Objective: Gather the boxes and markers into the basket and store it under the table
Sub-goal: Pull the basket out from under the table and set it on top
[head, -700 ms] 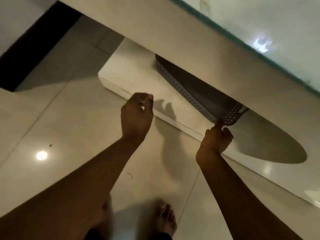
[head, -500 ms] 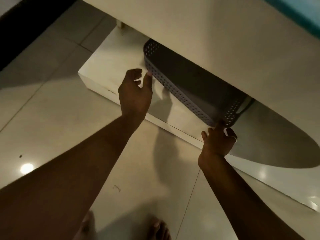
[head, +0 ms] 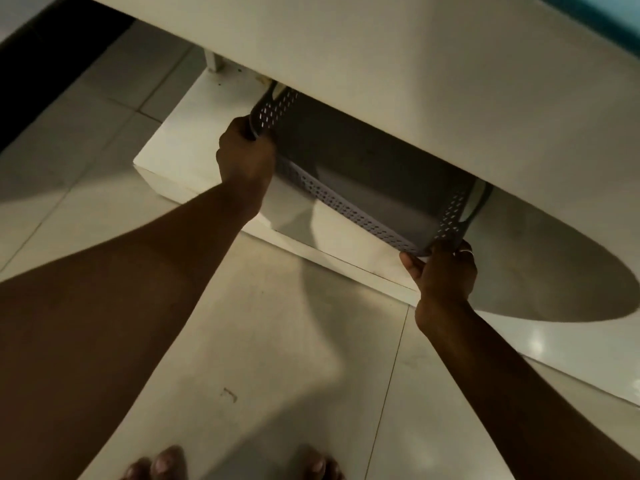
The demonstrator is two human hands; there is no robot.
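Basket (head: 349, 168), grey with small holes, sits on the white lower shelf (head: 194, 140), mostly under the tabletop (head: 415, 64). Left hand (head: 246, 161) keeps a clenched grip on its far corner; right hand (head: 443, 271) grasps its near corner.

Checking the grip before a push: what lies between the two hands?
In the head view, only the basket's perforated near wall spans from the left hand to the right hand; each grips one end.

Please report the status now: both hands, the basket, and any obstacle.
Left hand and right hand gripping basket at opposite ends. Basket partly under table, on white base. Contents not visible. No obstacle seen.
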